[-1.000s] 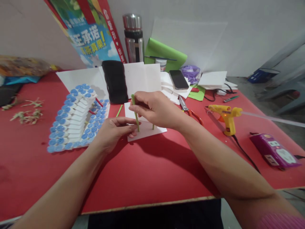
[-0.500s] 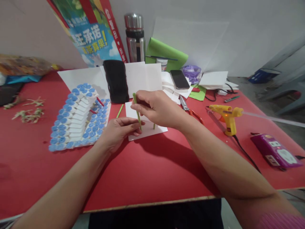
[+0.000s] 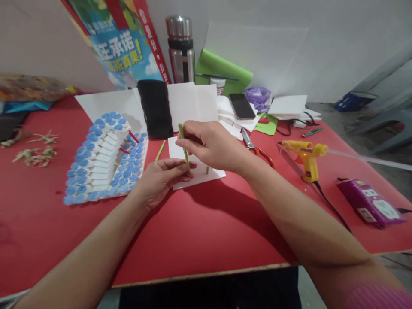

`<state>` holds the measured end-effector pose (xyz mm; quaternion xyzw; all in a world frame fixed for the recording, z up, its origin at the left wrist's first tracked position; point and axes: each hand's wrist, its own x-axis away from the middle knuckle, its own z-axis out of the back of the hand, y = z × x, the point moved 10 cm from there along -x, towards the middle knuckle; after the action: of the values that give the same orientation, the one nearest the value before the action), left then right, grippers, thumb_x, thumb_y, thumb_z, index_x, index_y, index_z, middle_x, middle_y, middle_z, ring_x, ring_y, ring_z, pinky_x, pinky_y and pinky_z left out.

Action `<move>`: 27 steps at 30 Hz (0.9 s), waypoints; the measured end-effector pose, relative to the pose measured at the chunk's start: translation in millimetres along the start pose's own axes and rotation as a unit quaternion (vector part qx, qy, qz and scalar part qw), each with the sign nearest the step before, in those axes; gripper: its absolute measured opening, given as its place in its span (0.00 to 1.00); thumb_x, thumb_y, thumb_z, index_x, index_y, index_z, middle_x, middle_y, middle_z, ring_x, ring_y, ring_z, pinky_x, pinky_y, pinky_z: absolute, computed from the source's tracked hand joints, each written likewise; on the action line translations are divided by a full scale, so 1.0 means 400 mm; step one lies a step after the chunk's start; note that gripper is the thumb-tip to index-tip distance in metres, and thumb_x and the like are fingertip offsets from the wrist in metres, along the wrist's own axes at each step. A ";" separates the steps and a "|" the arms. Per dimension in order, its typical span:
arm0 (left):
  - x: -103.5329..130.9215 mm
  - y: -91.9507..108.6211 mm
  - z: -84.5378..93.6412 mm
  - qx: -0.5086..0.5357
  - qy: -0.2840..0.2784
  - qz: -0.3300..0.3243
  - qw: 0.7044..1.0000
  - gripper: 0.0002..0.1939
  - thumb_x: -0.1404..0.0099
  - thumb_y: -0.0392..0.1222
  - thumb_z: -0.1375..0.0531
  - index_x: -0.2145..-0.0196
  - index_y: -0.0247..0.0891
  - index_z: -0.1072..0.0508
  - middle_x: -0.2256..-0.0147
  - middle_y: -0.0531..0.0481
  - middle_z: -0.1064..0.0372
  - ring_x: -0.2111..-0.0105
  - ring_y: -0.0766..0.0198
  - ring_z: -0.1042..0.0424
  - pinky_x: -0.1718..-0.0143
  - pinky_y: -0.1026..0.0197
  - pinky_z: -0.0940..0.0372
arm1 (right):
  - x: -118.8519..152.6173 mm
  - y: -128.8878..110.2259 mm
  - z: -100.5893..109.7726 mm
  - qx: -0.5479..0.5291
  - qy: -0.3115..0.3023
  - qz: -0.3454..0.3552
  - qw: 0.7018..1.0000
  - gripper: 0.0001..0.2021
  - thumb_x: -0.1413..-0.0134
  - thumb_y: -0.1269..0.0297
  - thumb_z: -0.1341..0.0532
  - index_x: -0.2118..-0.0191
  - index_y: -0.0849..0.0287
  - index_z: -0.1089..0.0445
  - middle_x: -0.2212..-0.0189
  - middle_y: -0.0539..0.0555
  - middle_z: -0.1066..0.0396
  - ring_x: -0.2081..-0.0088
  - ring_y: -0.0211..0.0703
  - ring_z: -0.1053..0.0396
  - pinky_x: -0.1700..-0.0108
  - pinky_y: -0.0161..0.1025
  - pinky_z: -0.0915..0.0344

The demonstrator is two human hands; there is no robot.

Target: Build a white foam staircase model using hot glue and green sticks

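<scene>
A thin green stick [image 3: 184, 151] stands nearly upright over the front left part of a small white board [image 3: 198, 179]. My right hand [image 3: 214, 143] pinches its upper part from the right. Lower down, my left hand [image 3: 162, 177] closes thumb and fingers around the same stick; whether its foot touches the board is hidden by the fingers. Below my right hand, the bottom of a second green stick [image 3: 207, 170] shows on the board. One more green stick [image 3: 160, 150] lies on the red table, just beyond my left hand.
To the left stands a white model [image 3: 104, 161] with steps and blue round pieces. Orange-handled scissors [image 3: 254, 146], a yellow glue gun [image 3: 307, 156] and a purple power strip [image 3: 370, 201] lie right. Behind are a black case [image 3: 155, 109], phone [image 3: 242, 106] and steel flask [image 3: 181, 49].
Both hands keep their hold on the green stick, almost in the same place. The whole view has shifted very slightly.
</scene>
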<state>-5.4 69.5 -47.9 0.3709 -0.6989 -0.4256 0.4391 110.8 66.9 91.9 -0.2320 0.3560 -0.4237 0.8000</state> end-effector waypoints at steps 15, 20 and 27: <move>0.007 0.006 -0.009 0.016 -0.002 0.001 1.000 0.13 0.52 0.42 0.21 0.69 0.34 0.14 0.72 0.45 0.20 0.70 0.63 0.22 0.65 0.65 0.27 | 0.003 -0.003 -0.001 0.030 -0.001 -0.002 1.000 0.13 0.32 0.72 0.40 0.70 0.56 0.40 0.73 0.48 0.32 0.68 0.39 0.36 0.64 0.36 0.45; 0.017 0.016 -0.008 -0.043 -0.051 0.028 0.997 0.12 0.46 0.43 0.24 0.67 0.32 0.14 0.77 0.45 0.25 0.79 0.70 0.34 0.78 0.69 0.38 | 0.004 -0.010 0.011 0.010 0.008 -0.018 1.000 0.16 0.33 0.71 0.39 0.73 0.56 0.40 0.75 0.47 0.33 0.70 0.38 0.38 0.66 0.37 0.44; 0.069 0.058 -0.052 -0.043 -0.067 0.047 0.996 0.10 0.48 0.43 0.25 0.71 0.33 0.16 0.69 0.41 0.20 0.75 0.68 0.30 0.74 0.67 0.35 | 0.027 -0.051 0.071 -0.044 0.069 -0.034 0.996 0.18 0.36 0.67 0.35 0.76 0.56 0.40 0.78 0.47 0.34 0.72 0.36 0.38 0.71 0.34 0.42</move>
<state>1.4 47.7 -13.1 0.2893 -0.7248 -0.4580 0.4258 126.3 49.0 119.9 -0.2493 0.4209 -0.4493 0.7475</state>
